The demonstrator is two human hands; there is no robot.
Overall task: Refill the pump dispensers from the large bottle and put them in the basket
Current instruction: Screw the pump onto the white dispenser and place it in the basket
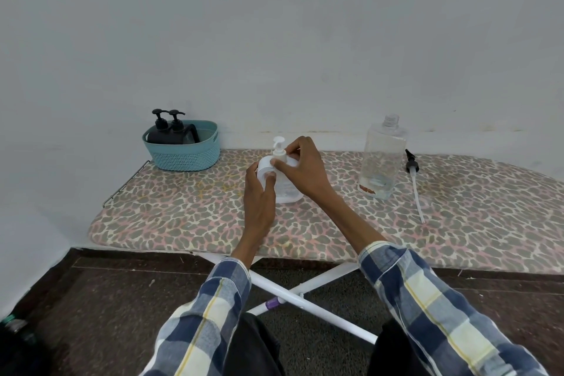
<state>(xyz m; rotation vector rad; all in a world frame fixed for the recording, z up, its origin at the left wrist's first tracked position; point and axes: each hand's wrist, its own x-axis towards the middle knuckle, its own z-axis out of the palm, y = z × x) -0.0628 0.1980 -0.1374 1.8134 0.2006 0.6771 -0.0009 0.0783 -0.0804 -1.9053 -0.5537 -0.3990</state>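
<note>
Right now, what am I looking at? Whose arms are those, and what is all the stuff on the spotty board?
There is no machine here. The arms belong to a person, and the one picture comes from a camera worn on their head, looking down and forward.

The spotty thing is an ironing board. The left hand holds a white dispenser that stands on the board, and the right hand pinches its pump top.

At the far left sits a blue basket with two black dispensers inside. To the right stands a big clear bottle with no cap and only a little liquid at the bottom. Beside it lies a loose black pump with a long tube.
</note>
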